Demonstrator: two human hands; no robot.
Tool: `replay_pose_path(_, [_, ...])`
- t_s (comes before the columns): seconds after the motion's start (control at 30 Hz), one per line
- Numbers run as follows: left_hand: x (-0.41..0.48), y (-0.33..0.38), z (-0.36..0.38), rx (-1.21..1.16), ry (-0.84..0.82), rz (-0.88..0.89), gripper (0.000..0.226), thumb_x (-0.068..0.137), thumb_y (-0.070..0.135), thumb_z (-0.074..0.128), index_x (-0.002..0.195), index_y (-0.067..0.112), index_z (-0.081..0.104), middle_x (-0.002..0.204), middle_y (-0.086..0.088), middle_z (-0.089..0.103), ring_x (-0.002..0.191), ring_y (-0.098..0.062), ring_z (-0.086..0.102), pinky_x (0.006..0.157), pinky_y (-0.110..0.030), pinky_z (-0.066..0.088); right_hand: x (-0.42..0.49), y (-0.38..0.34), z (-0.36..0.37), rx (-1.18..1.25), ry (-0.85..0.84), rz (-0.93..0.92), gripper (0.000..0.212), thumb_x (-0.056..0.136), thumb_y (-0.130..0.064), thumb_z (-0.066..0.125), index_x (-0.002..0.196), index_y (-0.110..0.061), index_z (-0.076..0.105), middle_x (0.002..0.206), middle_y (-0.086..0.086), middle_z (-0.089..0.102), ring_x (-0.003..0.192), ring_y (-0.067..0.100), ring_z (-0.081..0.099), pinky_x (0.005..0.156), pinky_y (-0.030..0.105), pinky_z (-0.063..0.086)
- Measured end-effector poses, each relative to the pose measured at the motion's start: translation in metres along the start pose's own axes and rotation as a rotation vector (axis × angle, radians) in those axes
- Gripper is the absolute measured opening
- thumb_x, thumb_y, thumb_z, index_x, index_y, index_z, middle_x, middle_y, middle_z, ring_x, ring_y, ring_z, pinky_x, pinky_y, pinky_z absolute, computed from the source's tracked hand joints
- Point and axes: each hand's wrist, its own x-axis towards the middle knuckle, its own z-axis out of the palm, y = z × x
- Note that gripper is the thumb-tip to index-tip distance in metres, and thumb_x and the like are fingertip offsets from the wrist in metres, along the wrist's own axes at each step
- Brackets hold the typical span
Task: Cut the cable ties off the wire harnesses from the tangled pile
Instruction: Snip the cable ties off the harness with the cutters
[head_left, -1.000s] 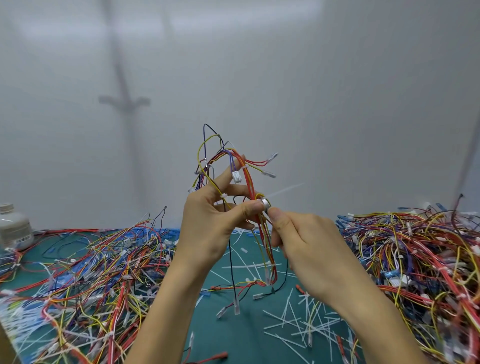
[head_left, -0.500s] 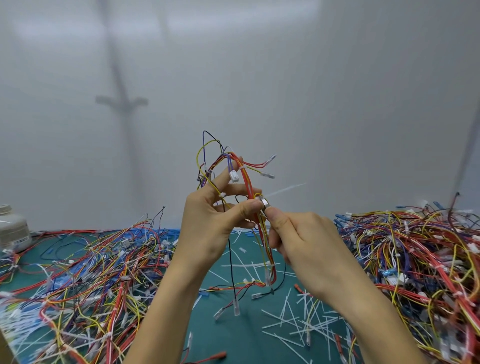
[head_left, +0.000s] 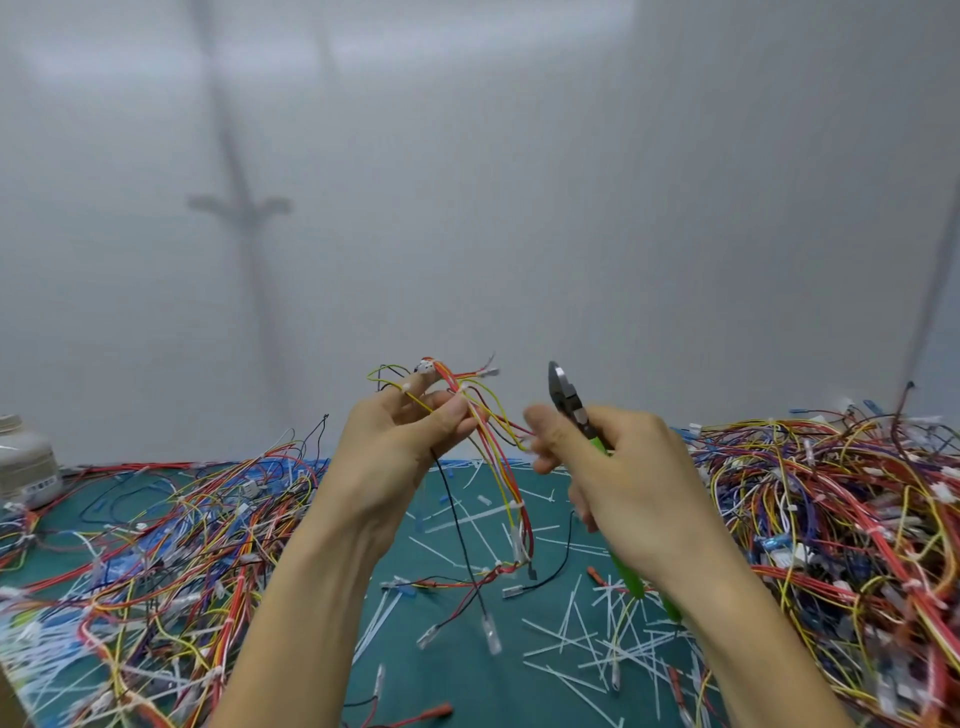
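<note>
Wire harness (head_left: 485, 457): held up over the surface (head_left: 467, 680), between my two hands. Left hand (head_left: 400, 447) pinches the red, yellow and black strands between thumb and fingers near their top end. From that pinch the bundle hangs almost straight down, so its long axis runs near vertical. Its loose connectors trail onto the teal below.

Right hand (head_left: 618, 467) is clenched round the green handles of the cutters (head_left: 569, 400). The steel nose points up and a little left. It stands just beside the bundle on the right, not touching it. The nose looks closed. Thumb and forefinger are blurred; they may be touching a yellow strand, but I cannot tell.

One white cable tie (head_left: 513, 505) shows on the hanging run. It sits below both hands and down-left of the cutter nose. Judgement: the wire harness lies left of the tool, so the nose must tip down and across to reach that tie. Coming in square to the wires would help avoid nicking insulation.

Tangled piles lie left (head_left: 156, 545) and right (head_left: 831, 493) of the hands. Cut tie offcuts (head_left: 571, 639) are scattered on the surface below them. A pale jar (head_left: 23, 462) stands at the far left.
</note>
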Motion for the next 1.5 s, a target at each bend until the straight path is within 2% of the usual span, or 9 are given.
replay_pose_path(0.2, [0.001,-0.001,0.006,-0.103,0.081,0.011,0.024,0.081,-0.003,0.066,0.105,-0.001,0.065,0.088,-0.007,0.070,0.076,-0.015,0.072,0.064,-0.015,0.055,-0.001,0.004,0.003,0.033,-0.171,0.080,0.027,0.067,-0.046,0.083,0.080,-0.024,0.073,0.064,-0.009,0.070,0.049,0.001,0.054,0.057,0.026,0.043])
replay_pose_path(0.33, [0.001,0.000,0.009,-0.212,0.094,-0.062,0.012,0.088,0.000,0.061,0.099,-0.001,0.067,0.092,-0.008,0.072,0.076,-0.014,0.072,0.062,-0.016,0.055,-0.001,0.005,0.008,-0.012,-0.098,0.060,0.014,0.075,-0.034,0.081,0.074,-0.024,0.070,0.062,-0.010,0.068,0.047,0.001,0.052,0.056,0.027,0.047])
replay_pose_path(0.6, [0.005,0.011,-0.021,0.172,0.095,-0.187,0.027,0.098,0.026,0.054,0.089,0.008,0.072,0.063,0.001,0.065,0.048,-0.009,0.060,0.045,-0.018,0.048,0.003,0.005,0.003,0.122,0.028,0.047,0.011,0.078,-0.030,0.077,0.078,-0.024,0.068,0.061,0.001,0.065,0.061,0.028,0.063,0.067,0.052,0.057])
replay_pose_path(0.77, [0.000,0.015,-0.035,0.748,0.062,-0.250,0.047,0.096,0.044,0.055,0.081,0.001,0.070,0.063,-0.007,0.072,0.056,-0.018,0.069,0.051,-0.022,0.054,0.002,0.006,0.001,0.060,0.061,0.049,0.017,0.080,-0.036,0.075,0.075,-0.023,0.066,0.060,0.001,0.065,0.061,0.024,0.064,0.066,0.048,0.058])
replay_pose_path(0.93, [-0.005,0.017,-0.032,1.603,0.243,0.063,0.053,0.085,0.062,0.058,0.097,0.012,0.069,0.096,-0.004,0.071,0.092,-0.025,0.066,0.074,-0.033,0.049,0.000,0.005,0.004,-0.018,0.103,0.050,0.018,0.080,-0.039,0.073,0.075,-0.024,0.064,0.059,-0.001,0.066,0.058,0.019,0.065,0.062,0.039,0.057])
replay_pose_path(1.1, [-0.020,0.025,0.008,0.824,-0.112,0.069,0.021,0.081,0.041,0.070,0.078,0.020,0.072,0.070,0.003,0.073,0.067,-0.010,0.071,0.058,-0.023,0.053,0.000,0.004,0.007,0.044,0.081,0.076,0.016,0.082,-0.034,0.074,0.077,-0.022,0.064,0.058,-0.001,0.067,0.052,0.015,0.066,0.060,0.038,0.058])
replay_pose_path(1.2, [-0.025,0.015,0.024,0.743,-0.259,0.031,0.020,0.083,0.037,0.071,0.080,0.017,0.074,0.073,0.000,0.074,0.070,-0.013,0.073,0.063,-0.022,0.058,-0.001,0.004,0.007,0.134,0.045,0.092,0.009,0.085,-0.024,0.070,0.077,-0.020,0.067,0.054,-0.002,0.064,0.047,0.011,0.061,0.053,0.031,0.053])
replay_pose_path(1.4, [-0.023,0.012,0.026,0.636,-0.214,-0.029,0.048,0.067,0.051,0.075,0.080,0.005,0.072,0.070,-0.008,0.073,0.066,-0.016,0.071,0.068,-0.030,0.061,-0.001,0.002,0.007,0.377,-0.059,0.168,0.017,0.091,-0.009,0.059,0.080,-0.011,0.072,0.059,-0.002,0.063,0.050,0.012,0.056,0.055,0.028,0.052])
replay_pose_path(1.5, [-0.021,0.011,0.023,0.554,-0.188,-0.069,0.040,0.072,0.034,0.080,0.082,-0.003,0.070,0.075,-0.017,0.073,0.066,-0.018,0.070,0.062,-0.024,0.058,-0.001,0.001,0.008,0.401,-0.088,0.176,0.020,0.089,-0.006,0.055,0.083,-0.012,0.072,0.056,-0.001,0.060,0.052,0.012,0.056,0.058,0.029,0.053])
